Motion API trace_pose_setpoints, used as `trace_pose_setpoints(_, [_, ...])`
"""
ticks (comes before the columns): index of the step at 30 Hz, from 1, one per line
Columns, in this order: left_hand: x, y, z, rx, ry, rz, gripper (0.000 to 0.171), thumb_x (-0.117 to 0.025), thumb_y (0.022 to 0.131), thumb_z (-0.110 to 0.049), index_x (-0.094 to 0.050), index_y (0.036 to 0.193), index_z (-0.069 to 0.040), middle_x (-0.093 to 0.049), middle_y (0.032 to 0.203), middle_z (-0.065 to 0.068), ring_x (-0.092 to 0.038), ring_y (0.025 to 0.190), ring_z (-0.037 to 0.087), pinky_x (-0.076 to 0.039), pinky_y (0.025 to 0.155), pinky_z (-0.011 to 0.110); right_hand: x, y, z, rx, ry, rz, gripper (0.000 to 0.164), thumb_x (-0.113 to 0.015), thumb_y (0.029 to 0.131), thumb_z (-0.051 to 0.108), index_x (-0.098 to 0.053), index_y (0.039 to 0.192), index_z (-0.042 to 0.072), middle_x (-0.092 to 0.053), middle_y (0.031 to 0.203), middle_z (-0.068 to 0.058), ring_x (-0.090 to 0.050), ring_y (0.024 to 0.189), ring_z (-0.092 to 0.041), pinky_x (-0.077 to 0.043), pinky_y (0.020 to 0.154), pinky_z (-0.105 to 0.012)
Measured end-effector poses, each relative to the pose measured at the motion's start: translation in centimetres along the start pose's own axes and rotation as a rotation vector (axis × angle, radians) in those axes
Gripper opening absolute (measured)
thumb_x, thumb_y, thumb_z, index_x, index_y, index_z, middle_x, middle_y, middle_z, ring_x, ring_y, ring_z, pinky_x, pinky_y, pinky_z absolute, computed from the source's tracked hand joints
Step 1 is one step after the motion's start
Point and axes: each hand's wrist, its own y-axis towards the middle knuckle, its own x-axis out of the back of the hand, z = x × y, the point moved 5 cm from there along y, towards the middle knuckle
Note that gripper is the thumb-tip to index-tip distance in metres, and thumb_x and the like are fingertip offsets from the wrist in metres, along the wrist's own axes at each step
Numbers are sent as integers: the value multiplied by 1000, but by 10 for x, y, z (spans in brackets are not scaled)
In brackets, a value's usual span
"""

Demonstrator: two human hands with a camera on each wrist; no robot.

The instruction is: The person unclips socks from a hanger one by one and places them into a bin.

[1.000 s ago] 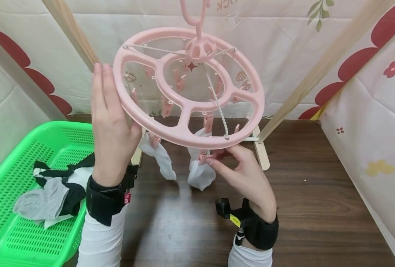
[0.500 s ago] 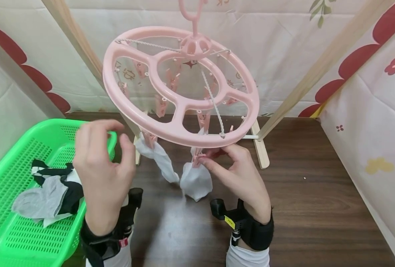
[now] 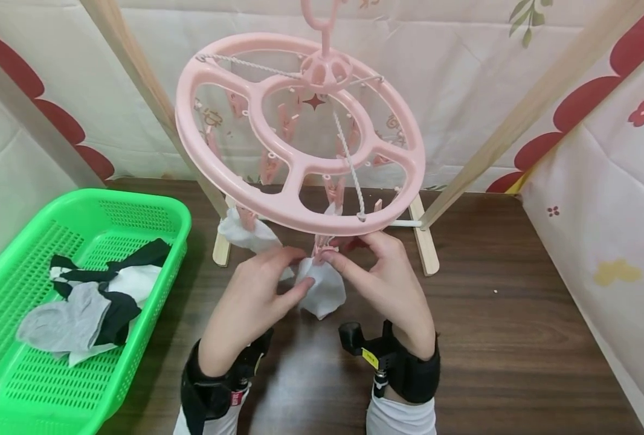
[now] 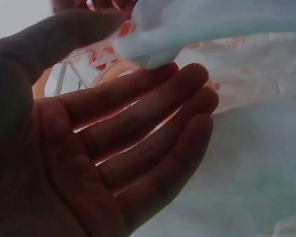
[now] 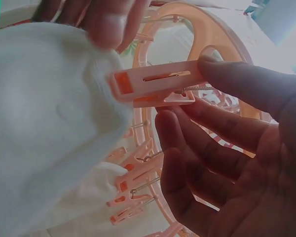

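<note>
My right hand (image 3: 395, 281) pinches a pink clothespin (image 5: 160, 79) between thumb and fingers, just under the front rim of a pink round drying hanger (image 3: 235, 181). The clothespin's tip meets the edge of a white sock (image 3: 322, 293), which hangs below it. My left hand (image 3: 251, 305) is at the sock's left side, fingers extended and thumb apart. In the left wrist view, a corner of white cloth (image 4: 148, 52) lies in the gap between its thumb and index finger. Another white sock (image 3: 248, 232) hangs from a clothespin at the hanger's left, partly behind my left hand.
A green basket (image 3: 177, 241) with grey, black and white socks (image 3: 77, 320) stands at the left. Wooden stand legs (image 3: 466, 163) slope down on both sides of the hanger. Several more clothespins hang beneath its rings. A printed curtain (image 3: 452, 72) closes off the back.
My left hand has let go of the hanger's left rim and moved down and right to the front sock. My right hand keeps its pinch on the clothespin.
</note>
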Motion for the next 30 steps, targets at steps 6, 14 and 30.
trace_pose_setpoints(6, [-10,3,7,44,-7,46,21,-75,78,-2,-64,95,-5,-64,78,1,-62,69,16,-49,61,33,-1,2,-4,-29,74,-10,34,-76,79,-3,-67,111,2,-69,102,-3,-61,100,-19,-45,88,-34])
trace_pose_setpoints(14, [-8,3,9,35,15,-32,18,-68,77,4,-60,88,-6,-50,67,-2,-44,56,11,-37,50,28,-4,7,-11,-42,300,-51,31,-70,84,-4,-64,114,-4,-70,99,-8,-60,100,-26,-41,93,-40])
trace_pose_setpoints(30, [28,-11,20,68,11,-126,20,-60,81,3,-68,94,-9,-63,79,-2,-53,64,11,-44,57,30,-3,8,-19,-71,482,-125,38,-69,77,-17,-65,113,-6,-68,109,-12,-60,105,-25,-47,85,-31])
